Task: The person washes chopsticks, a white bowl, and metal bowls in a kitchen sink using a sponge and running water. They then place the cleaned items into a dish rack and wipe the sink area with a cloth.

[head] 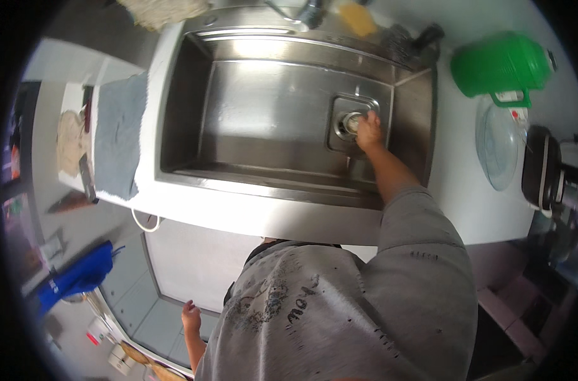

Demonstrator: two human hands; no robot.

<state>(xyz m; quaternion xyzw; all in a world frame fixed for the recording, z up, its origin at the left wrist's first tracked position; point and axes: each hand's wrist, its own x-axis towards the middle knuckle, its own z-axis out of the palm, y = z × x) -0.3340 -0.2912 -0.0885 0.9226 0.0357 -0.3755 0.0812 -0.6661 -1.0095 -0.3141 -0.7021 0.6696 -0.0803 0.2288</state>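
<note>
My right hand (369, 132) reaches down into a stainless steel sink (265, 114), at its right side. Its fingers are closed on the rim of a small round drain strainer (352, 123), which sits at the drain opening within a square recess (336, 140). The strainer's inside looks pale; blur hides what is in it. Away from the sink, my left hand (191, 315) hangs low at my left side, fingers loosely bent and apart, with nothing visible in it.
Behind the sink are a faucet (310, 14), a yellow cloth or sponge (358, 19) and a dark scrubber (397, 43). A green thermos jug (498, 64) and a glass lid (496, 145) stand on the right counter. Left lies a grey cloth (120, 135), with a cleaver (72, 201) beyond.
</note>
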